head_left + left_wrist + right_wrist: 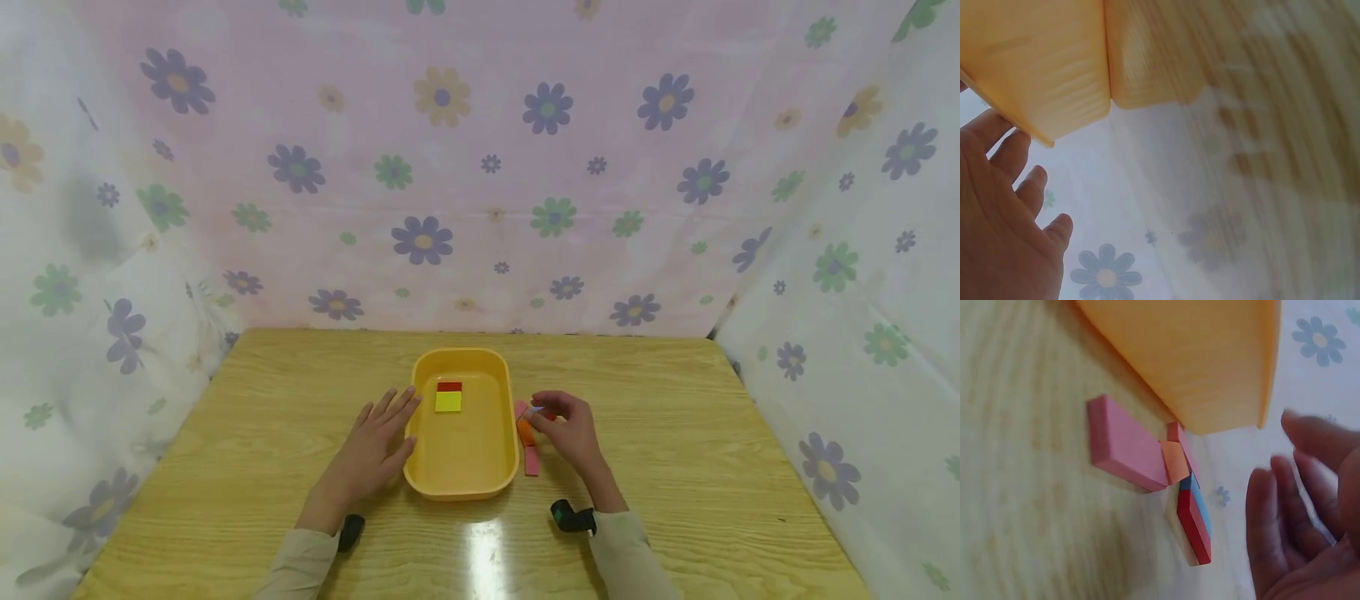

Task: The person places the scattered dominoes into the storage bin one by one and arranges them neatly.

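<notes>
A yellow plastic tray [461, 494] stands on the table, with a red block [449, 387] and a yellow block [448, 402] side by side inside it. My left hand [367, 458] rests at the tray's left rim, its fingers fairly straight. Just past the right wall lies a small group of blocks: a pink block [1132, 450], an orange block [1175, 462], another pink one, and a red block [1194, 525] beside a blue block [1200, 503]. Over this group hovers my right hand [573, 433], thumb apart from the bent fingers, nothing showing between them.
The wooden table [675, 467] reaches back to a pink flowered curtain [480, 183], with white flowered sheets at both sides. A black camera mount [572, 517] sits at my right wrist, and another mount [350, 532] at the left.
</notes>
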Demonstrator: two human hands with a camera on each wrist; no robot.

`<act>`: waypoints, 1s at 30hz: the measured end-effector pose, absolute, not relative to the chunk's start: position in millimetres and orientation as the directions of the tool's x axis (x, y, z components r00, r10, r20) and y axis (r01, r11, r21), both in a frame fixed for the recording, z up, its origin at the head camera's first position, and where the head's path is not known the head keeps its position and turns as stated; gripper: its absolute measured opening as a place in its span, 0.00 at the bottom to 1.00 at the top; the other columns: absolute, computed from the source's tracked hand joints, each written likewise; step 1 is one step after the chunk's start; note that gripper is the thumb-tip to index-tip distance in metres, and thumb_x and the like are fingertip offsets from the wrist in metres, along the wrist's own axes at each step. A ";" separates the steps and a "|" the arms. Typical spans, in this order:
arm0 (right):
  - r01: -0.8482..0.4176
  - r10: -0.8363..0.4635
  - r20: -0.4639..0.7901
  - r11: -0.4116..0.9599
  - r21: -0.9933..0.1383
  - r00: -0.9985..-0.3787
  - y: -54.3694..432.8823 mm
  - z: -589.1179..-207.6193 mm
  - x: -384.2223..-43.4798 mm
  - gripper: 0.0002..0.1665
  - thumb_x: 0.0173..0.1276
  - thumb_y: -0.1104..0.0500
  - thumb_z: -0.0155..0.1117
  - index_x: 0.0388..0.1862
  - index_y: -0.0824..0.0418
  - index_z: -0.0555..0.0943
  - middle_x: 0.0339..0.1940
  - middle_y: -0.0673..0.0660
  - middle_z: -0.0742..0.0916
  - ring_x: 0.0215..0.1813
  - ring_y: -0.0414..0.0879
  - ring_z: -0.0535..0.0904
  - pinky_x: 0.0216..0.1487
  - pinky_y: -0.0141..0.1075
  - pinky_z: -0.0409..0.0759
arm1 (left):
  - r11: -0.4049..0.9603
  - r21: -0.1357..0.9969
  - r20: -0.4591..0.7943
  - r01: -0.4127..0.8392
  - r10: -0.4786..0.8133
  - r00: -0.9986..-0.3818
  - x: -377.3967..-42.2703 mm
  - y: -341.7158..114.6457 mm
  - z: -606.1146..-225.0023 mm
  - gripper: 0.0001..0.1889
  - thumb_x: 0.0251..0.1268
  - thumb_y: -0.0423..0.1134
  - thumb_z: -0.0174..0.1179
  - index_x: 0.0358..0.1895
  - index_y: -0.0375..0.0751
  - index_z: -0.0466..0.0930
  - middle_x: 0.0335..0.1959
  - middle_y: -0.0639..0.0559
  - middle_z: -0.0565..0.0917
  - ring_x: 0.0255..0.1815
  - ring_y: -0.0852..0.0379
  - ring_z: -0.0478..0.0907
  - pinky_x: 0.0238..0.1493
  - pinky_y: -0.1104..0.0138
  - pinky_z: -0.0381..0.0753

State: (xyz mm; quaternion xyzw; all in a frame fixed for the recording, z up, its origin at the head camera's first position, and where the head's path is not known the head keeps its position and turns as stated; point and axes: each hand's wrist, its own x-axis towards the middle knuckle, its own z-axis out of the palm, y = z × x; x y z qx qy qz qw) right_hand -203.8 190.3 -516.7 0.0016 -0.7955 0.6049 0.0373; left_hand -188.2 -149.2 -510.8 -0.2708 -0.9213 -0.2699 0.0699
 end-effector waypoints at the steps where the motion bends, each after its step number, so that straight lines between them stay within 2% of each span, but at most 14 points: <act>1: -0.027 0.061 0.045 0.268 -0.963 -0.997 190.2 -518.0 -201.9 0.17 0.66 0.66 0.72 0.52 0.72 0.84 0.49 0.68 0.88 0.45 0.51 0.85 0.46 0.33 0.83 | 0.705 0.466 0.272 0.535 0.461 -0.845 -188.3 -149.4 -510.8 0.32 0.75 0.42 0.57 0.79 0.40 0.61 0.80 0.45 0.61 0.81 0.35 0.53 0.76 0.33 0.48; 4: 0.022 0.096 0.003 0.259 -0.966 -0.995 190.6 -521.0 -195.4 0.16 0.67 0.64 0.72 0.51 0.70 0.85 0.48 0.66 0.88 0.44 0.48 0.84 0.39 0.29 0.84 | 0.698 0.485 0.261 0.526 0.458 -0.850 -188.7 -150.0 -511.8 0.32 0.76 0.42 0.56 0.79 0.40 0.61 0.80 0.45 0.61 0.81 0.35 0.53 0.76 0.32 0.47; 7: 0.053 0.101 -0.024 0.295 -0.954 -0.995 191.0 -521.2 -186.0 0.15 0.68 0.63 0.71 0.50 0.70 0.85 0.46 0.64 0.89 0.44 0.49 0.86 0.36 0.32 0.85 | 0.693 0.501 0.257 0.518 0.453 -0.854 -189.0 -150.6 -512.8 0.32 0.76 0.42 0.56 0.79 0.41 0.61 0.81 0.45 0.61 0.82 0.35 0.52 0.76 0.32 0.47; 12: 0.107 0.118 -0.056 0.479 -0.871 -0.991 190.9 -517.4 -165.2 0.15 0.66 0.61 0.72 0.47 0.70 0.85 0.39 0.60 0.89 0.41 0.50 0.86 0.41 0.40 0.87 | 0.683 0.514 0.262 0.519 0.452 -0.853 -189.5 -149.9 -514.8 0.32 0.76 0.42 0.56 0.79 0.41 0.61 0.81 0.46 0.60 0.82 0.35 0.52 0.76 0.32 0.46; 16: 0.147 0.124 -0.091 0.592 -0.792 -0.988 190.3 -512.7 -147.7 0.19 0.63 0.58 0.74 0.46 0.70 0.84 0.37 0.57 0.87 0.39 0.48 0.83 0.43 0.44 0.85 | 0.679 0.520 0.256 0.518 0.455 -0.853 -188.7 -148.1 -515.8 0.32 0.76 0.43 0.55 0.79 0.40 0.61 0.81 0.45 0.59 0.82 0.35 0.51 0.76 0.32 0.46; 23: 0.124 0.080 -0.096 0.718 -0.685 -0.992 187.6 -515.3 -133.8 0.28 0.50 0.48 0.85 0.44 0.62 0.84 0.35 0.51 0.85 0.37 0.44 0.77 0.40 0.39 0.78 | 0.683 0.520 0.252 0.513 0.451 -0.856 -187.4 -147.0 -514.2 0.32 0.77 0.42 0.55 0.79 0.39 0.61 0.81 0.44 0.59 0.82 0.34 0.51 0.76 0.32 0.46; 30: 0.107 0.076 -0.076 0.747 -0.656 -0.994 183.9 -516.8 -140.0 0.27 0.48 0.46 0.86 0.39 0.60 0.83 0.33 0.52 0.82 0.36 0.44 0.74 0.38 0.38 0.76 | 0.686 0.514 0.255 0.515 0.451 -0.855 -187.5 -147.9 -512.1 0.32 0.76 0.41 0.56 0.79 0.39 0.60 0.81 0.44 0.59 0.81 0.34 0.52 0.76 0.32 0.46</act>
